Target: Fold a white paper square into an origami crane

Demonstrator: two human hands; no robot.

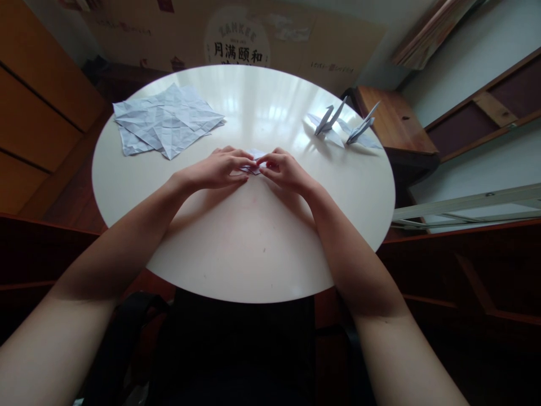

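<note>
Near the middle of the white round table [253, 237], a small piece of folded paper [255, 169] lies between my hands, partly covered by the fingers. My left hand [224, 167] grips its left side, thumb below and fingers above. From the other side, my right hand [282, 168] pinches its right edge with curled fingers. The exact folds are too small to make out. Two folded paper cranes stand at the table's right: one crane [326, 125] with raised neck and tail, and another crane [359, 132] close beside it.
Creased paper sheets [167, 121] lie stacked at the table's far left. Beyond the far edge stands a large cardboard box [291, 39] with printed lettering. A wooden cabinet [393, 121] is behind the right edge, and a black chair armrest [135, 304] sits below at left.
</note>
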